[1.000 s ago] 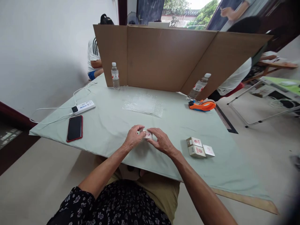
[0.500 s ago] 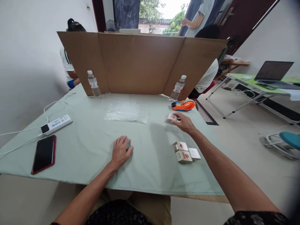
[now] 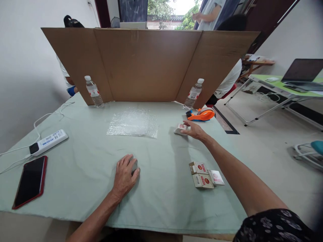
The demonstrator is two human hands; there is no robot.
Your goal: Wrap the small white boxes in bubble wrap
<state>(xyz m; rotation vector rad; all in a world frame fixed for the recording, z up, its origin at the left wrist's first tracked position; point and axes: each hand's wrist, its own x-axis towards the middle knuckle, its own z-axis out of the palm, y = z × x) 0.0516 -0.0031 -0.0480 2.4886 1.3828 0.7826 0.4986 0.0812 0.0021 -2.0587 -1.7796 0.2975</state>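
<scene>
My right hand (image 3: 194, 130) has its thumb and fingers on the right end of a small white box (image 3: 180, 129) with red print, which sits on the table right of the bubble wrap. My left hand (image 3: 126, 173) lies palm down on the cloth, fingers stretched out and holding nothing. Closer to me on the right, two small printed boxes (image 3: 204, 180) and a whiter one (image 3: 216, 177) are grouped together. A sheet of bubble wrap (image 3: 132, 123) lies flat beyond my left hand.
An orange tape dispenser (image 3: 202, 114) is behind my right hand. Water bottles (image 3: 94, 92) stand before a folded cardboard screen (image 3: 148, 67). At left are a power strip (image 3: 49, 142) with cables and a phone (image 3: 30, 181). People sit and stand beyond the screen.
My right hand and the small box have shifted slightly left, toward the bubble wrap. The whole view has tilted and moved a little. My left hand stays on the cloth.
</scene>
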